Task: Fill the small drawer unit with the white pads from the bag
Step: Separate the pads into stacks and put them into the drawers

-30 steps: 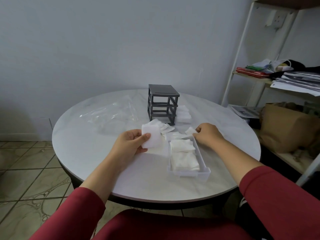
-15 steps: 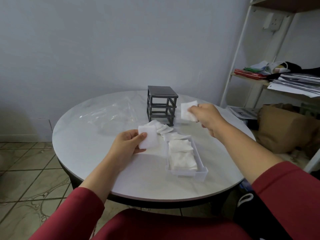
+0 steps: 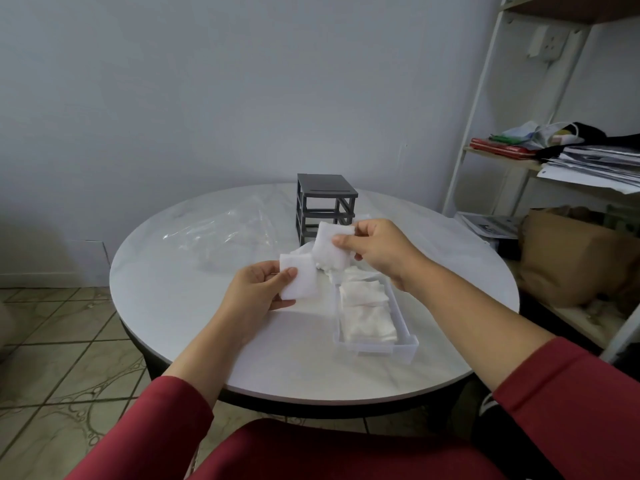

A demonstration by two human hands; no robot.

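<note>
Loading step: left hand (image 3: 258, 289) grips a white pad (image 3: 299, 277), right hand (image 3: 377, 251) pinches another pad (image 3: 330, 247); next, probably, seating both in the drawer (image 3: 375, 348).

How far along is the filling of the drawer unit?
Done: one clear drawer, out on the table, holds several pads. In hand: the left hand holds one pad, the right hand pinches another pad. Left: loose pads lie beside the drawer, and the grey frame's visible slots are empty.
</note>
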